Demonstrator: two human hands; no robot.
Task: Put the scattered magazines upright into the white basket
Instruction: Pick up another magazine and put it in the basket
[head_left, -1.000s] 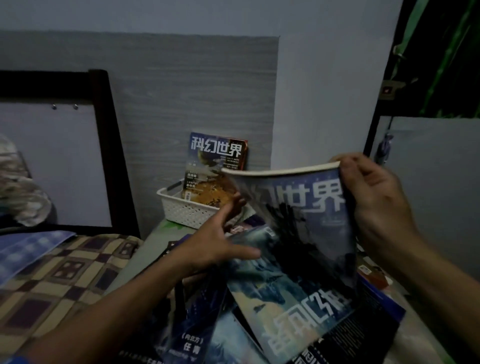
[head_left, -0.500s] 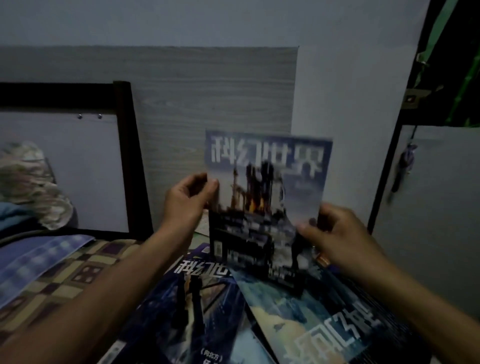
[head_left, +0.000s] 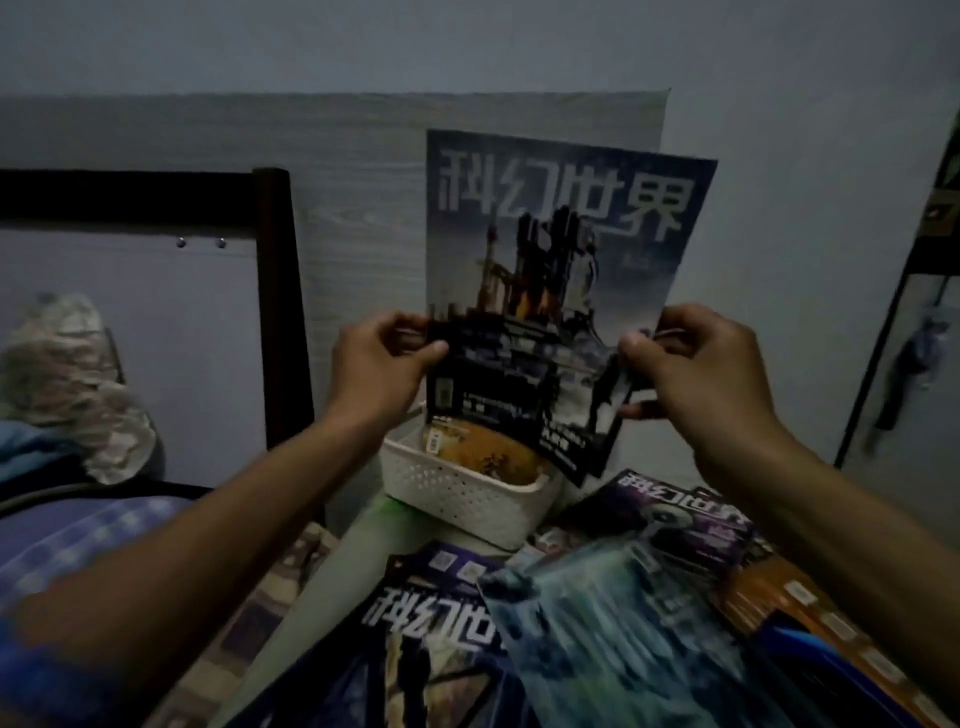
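One magazine with an orange cover already stands in the white basket at the far edge of the table. You're holding the dark-blue magazine upright just above it — left hand and right hand each pinch a side edge between thumb and fingers. Roughly a quarter done, I'd judge — at least three scattered magazines lie flat at the near edge.

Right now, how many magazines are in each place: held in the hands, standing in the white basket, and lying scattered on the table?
Held magazine, both hands: 1
Orange magazine in the white basket: 1
Scattered, covers visible: at least 4 (pile overlaps)
Total: at least 6
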